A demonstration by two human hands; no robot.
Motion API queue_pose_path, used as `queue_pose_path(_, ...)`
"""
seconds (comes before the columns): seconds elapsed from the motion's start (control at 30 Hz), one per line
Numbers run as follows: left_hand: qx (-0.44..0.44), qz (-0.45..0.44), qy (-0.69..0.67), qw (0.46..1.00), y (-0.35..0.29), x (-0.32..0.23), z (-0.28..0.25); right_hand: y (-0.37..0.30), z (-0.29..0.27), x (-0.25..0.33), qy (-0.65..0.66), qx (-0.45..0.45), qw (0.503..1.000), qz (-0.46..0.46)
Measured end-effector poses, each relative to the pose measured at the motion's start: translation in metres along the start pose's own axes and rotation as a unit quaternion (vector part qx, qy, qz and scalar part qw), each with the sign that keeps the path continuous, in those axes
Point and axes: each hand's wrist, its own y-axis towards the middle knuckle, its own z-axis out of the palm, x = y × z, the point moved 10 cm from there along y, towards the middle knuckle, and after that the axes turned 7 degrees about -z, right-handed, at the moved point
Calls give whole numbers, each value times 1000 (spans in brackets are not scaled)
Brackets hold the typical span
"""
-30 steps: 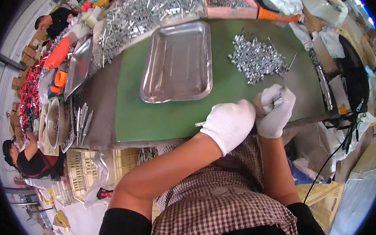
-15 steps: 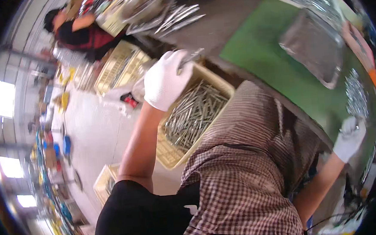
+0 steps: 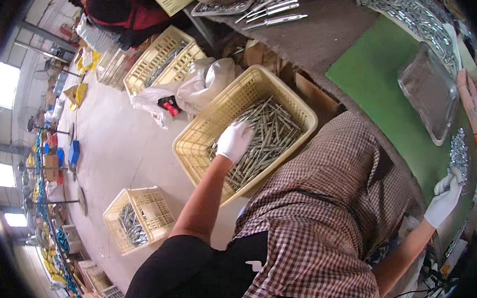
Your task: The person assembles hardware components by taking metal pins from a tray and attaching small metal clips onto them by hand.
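Note:
My left hand [image 3: 235,141], in a white glove, is down inside a yellow plastic crate [image 3: 194,146], over a heap of slim metal rods [image 3: 273,133]. Its fingers are bent together at the rods; what lies in them, if anything, is hidden. At the right, my gloved right hand [image 3: 443,197] is above the green mat [image 3: 367,67], next to a pile of small shiny metal parts [image 3: 458,152]. Its fingertips and thumb are pinched, on something too small to make out.
A clear plastic tray [image 3: 429,93] lies on the mat. Beyond it spread many metal parts [image 3: 399,2]. Several long rods [image 3: 276,13] rest at the table's far end. More crates [image 3: 162,61] stand on the floor, one smaller crate [image 3: 139,218] at left. A white sack [image 3: 207,85] adjoins my crate.
My left hand, which held a metal piece above the crate's far side, has gone down onto the rods inside. The view has shifted. My right hand stays by the small parts.

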Motion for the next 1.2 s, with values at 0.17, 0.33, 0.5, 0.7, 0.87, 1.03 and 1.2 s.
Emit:
queue_pose_path(0.17,-44,71,-73,994,39,-86,-34,-22,-9,38,-97,-74,988,-90)
queue_pose_path(0.33,-27,263,-93,960,3,-201,-33,-64,2,48,-44,-76,994,-72)
queue_pose_path(0.5,-69,492,-82,864,-44,-304,-43,-50,-46,73,-194,-106,973,-66)
queue_pose_path(0.7,-108,592,-100,793,-63,-383,-65,19,-151,111,-436,-223,847,-206)
queue_pose_path(0.87,-99,593,-60,797,-65,-439,-53,100,-173,84,-507,-183,829,-149)
queue_pose_path(1.03,-19,591,-39,806,-56,-490,-18,159,-179,59,-633,-105,767,-26)
queue_pose_path(1.2,-26,599,-22,800,-48,-486,5,207,-204,16,-701,-14,712,-32)
